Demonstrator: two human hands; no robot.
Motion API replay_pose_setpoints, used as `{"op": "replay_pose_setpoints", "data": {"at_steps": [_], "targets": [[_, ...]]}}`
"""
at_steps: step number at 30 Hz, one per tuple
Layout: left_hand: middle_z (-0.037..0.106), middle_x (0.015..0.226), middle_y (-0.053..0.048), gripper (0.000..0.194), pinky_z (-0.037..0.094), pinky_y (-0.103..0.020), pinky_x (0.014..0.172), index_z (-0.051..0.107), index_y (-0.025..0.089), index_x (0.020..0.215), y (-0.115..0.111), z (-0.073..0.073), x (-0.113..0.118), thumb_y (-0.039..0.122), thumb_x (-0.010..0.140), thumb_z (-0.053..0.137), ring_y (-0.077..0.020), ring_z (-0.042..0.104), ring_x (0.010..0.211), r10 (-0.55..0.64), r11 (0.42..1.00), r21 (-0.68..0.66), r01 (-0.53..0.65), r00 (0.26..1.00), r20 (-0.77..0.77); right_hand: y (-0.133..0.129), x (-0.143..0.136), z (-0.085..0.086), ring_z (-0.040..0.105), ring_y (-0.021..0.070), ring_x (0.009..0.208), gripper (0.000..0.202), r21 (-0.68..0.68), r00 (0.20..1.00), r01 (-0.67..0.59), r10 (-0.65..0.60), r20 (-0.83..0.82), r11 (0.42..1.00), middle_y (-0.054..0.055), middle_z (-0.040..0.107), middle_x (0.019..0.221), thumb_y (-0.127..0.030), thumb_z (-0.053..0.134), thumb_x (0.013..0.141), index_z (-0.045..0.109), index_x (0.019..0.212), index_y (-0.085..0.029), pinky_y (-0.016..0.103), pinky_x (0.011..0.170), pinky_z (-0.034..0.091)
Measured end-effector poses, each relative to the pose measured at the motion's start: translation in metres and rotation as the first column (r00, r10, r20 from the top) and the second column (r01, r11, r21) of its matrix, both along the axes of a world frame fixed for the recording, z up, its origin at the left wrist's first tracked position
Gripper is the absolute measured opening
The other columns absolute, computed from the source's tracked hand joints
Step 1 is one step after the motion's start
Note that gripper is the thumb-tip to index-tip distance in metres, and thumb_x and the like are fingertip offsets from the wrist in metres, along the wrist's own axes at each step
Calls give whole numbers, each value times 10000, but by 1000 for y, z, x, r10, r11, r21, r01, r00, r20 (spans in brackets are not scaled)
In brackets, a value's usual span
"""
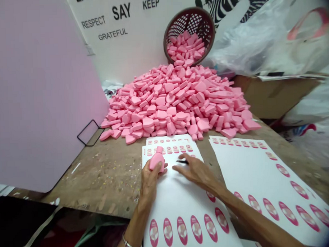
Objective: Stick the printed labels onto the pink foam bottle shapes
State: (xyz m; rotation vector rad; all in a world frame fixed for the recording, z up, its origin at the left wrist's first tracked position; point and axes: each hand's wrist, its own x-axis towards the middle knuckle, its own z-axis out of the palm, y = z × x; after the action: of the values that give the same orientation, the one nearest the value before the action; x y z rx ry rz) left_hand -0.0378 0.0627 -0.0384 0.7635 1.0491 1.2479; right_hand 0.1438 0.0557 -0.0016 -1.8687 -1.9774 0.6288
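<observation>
My left hand (151, 176) is wrapped round a small pink bottle (157, 159), its neck pointing up and away from me. To the right, my right hand (191, 168) holds a thin dark tool (182, 161) between bent fingers; its kind is too small to make out. Both hands are above a white sticker sheet (167, 199) on the table. Oval pink labels run along the near end of this sheet, and small labels line its far end. Whether a label is on the bottle cannot be seen.
A big heap of pink bottles (174, 98) covers the table's back, spilling from a tipped brown basket (165, 40). Another sticker sheet (241, 167) lies at right. A pink panel (44, 91) with a black wire stand (85, 137) rises at left. A cardboard box (277, 94) stands at back right.
</observation>
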Motion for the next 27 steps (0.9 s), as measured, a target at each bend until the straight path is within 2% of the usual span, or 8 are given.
{"op": "replay_pose_setpoints", "data": {"at_steps": [3,7,13,16,18,20,23,27], "targets": [[683,990,-127,456,549,-316,780,600,109,1031,-5,-1,-4,307,660,777,-242,687,900,32,995,-94,-33,999,-17,0,45,-13,626,311,863,492,-77,953,260,-243,178,962,124,672,919,-622,546,741,558,956,-180,356,655,420],[700,942,-128,427,566,-314,732,602,110,976,-9,-1,-5,251,622,795,-237,702,834,63,986,-151,-74,995,-78,-4,68,-23,626,243,714,443,-210,935,313,-262,237,926,58,665,800,-647,460,780,517,847,-213,316,578,389],[689,923,-87,450,570,-309,716,568,136,1044,-15,4,-5,298,673,764,-223,709,792,105,987,-112,-120,986,-128,-19,39,-15,638,270,794,235,45,877,361,-356,322,931,89,683,864,-392,446,850,548,946,-204,315,579,359],[684,911,-84,419,560,-301,715,600,128,1040,-20,5,-11,432,760,672,-208,699,802,101,992,-66,-109,988,-117,-24,50,-18,624,223,743,195,96,938,323,-332,99,941,49,683,825,-358,448,841,576,875,-214,301,597,385],[687,909,-85,421,554,-291,714,615,121,1032,-23,6,-14,454,777,648,-190,687,792,95,993,-61,-102,990,-101,-26,82,-21,604,192,692,268,83,953,289,-278,-118,954,27,673,763,-439,456,833,597,813,-212,285,602,409],[693,921,-81,408,547,-276,720,625,121,1023,-26,9,-14,421,752,687,-173,678,777,61,995,-73,-68,993,-97,-29,132,-25,580,185,646,354,74,940,291,-270,-210,954,27,659,708,-529,483,797,619,778,-203,287,585,415],[700,937,-78,399,544,-272,737,634,126,1004,-29,15,-8,362,702,745,-167,676,771,-15,995,-97,6,995,-97,-38,217,-26,538,197,555,396,48,910,404,-397,-120,913,40,612,592,-591,555,691,627,692,-202,314,526,394],[697,950,-79,382,540,-271,742,635,130,1001,-31,21,11,357,711,736,-169,677,776,-100,990,-110,89,990,-103,-50,302,-28,626,293,734,340,55,850,526,-523,-59,849,126,691,789,-548,586,659,634,724,-218,389,641,447]]}}
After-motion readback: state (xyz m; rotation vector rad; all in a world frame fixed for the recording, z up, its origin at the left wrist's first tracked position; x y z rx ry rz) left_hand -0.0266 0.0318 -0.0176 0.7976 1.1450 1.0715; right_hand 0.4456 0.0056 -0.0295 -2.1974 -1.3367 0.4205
